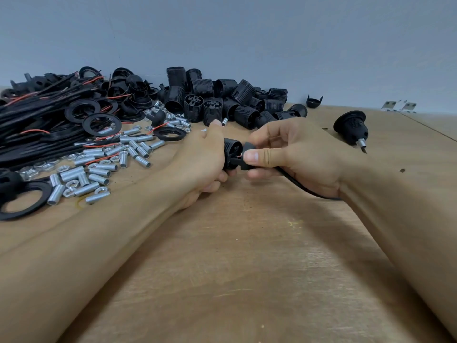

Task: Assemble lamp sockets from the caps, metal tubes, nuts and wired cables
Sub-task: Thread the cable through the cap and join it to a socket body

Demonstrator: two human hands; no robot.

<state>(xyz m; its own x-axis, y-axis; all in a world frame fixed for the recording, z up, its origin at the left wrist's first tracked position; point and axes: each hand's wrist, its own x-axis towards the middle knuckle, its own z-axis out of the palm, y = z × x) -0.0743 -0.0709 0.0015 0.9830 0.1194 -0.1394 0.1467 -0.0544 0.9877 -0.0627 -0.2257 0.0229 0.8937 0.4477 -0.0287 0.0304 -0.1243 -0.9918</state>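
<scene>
My left hand (205, 159) grips a black socket body (232, 151) above the wooden table (247, 256). My right hand (291, 154) pinches a black cap (244, 158) right against that body, thumb on top. A black cable (304, 186) runs from the cap under my right palm toward the right. A bit of red wire shows between cap and body. Silver metal tubes (99, 169) and nuts (71, 190) lie scattered at the left. A pile of wired cables (37, 120) and black rings (101, 123) fills the far left.
A heap of threaded black socket bodies (222, 100) sits at the back centre. One assembled socket (351, 129) with a metal tube lies at the right, a lone cap (314, 101) behind it. Two small metal brackets (400, 106) rest at the far right by the wall.
</scene>
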